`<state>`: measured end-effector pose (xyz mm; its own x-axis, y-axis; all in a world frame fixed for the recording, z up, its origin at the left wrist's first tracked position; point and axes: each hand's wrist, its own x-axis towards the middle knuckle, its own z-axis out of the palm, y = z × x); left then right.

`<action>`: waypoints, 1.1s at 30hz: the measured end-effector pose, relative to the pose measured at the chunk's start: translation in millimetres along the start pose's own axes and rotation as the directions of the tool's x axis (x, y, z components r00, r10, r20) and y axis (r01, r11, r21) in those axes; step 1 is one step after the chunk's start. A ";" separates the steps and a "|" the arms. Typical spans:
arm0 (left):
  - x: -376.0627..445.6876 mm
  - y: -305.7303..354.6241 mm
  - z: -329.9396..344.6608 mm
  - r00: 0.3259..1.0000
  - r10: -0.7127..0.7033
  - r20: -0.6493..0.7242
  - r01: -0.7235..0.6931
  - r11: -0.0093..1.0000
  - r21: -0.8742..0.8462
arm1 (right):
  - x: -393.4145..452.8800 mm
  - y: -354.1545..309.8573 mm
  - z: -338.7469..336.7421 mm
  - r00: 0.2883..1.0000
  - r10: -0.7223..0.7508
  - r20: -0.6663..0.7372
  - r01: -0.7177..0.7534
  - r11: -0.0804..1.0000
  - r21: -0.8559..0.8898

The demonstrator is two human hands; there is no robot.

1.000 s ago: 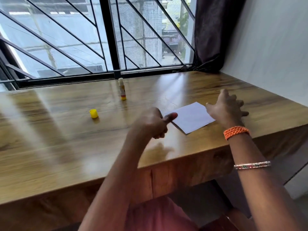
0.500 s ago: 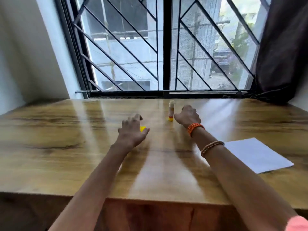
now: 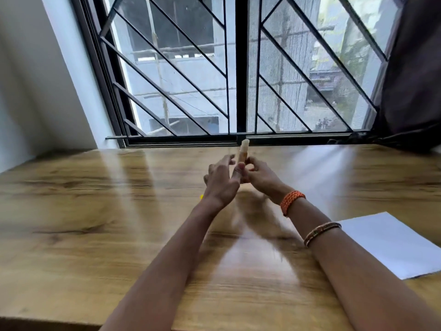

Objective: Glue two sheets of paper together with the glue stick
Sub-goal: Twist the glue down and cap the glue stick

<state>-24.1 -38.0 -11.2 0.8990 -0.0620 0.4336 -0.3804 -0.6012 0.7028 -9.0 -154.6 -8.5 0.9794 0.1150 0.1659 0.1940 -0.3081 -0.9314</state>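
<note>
The uncapped glue stick (image 3: 244,150) is held upright above the wooden table (image 3: 95,223), its pale tip pointing up. My right hand (image 3: 261,176) grips its lower half. My left hand (image 3: 222,185) is right beside it with fingers spread and the thumb against the stick. A sliver of the yellow cap (image 3: 202,196) shows at the left edge of my left wrist; the rest is hidden. The white paper (image 3: 386,244) lies flat at the table's right, apart from both hands.
A barred window (image 3: 241,91) runs along the table's far edge. A dark curtain (image 3: 415,80) hangs at the far right and a white wall (image 3: 35,91) stands at the left.
My right hand has lifted the glue stick off the table and holds it upright. My left hand has risen from the cap and moved right, up against the stick.
</note>
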 end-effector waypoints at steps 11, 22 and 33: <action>0.3 7.7 -37.9 0.947 -0.272 0.173 0.288 0.468 -0.835 | -22.3 -35.0 23.0 0.993 -0.026 -0.116 0.062 0.945 0.322; -3.6 5.6 -51.0 0.913 -0.373 0.163 0.352 0.523 -0.777 | -30.9 -44.3 33.9 0.962 -0.161 -0.220 0.236 0.896 0.376; -5.9 4.5 -52.3 0.862 -0.430 0.268 0.459 0.438 -0.773 | -37.2 -36.0 34.0 0.646 -0.742 -0.181 0.529 0.606 -0.594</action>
<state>-42.5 1.3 18.9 0.9968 -0.0090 -0.0797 0.0783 0.3240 0.9428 -54.3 -115.7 7.8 0.4988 0.1315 0.8567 0.6688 -0.6871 -0.2839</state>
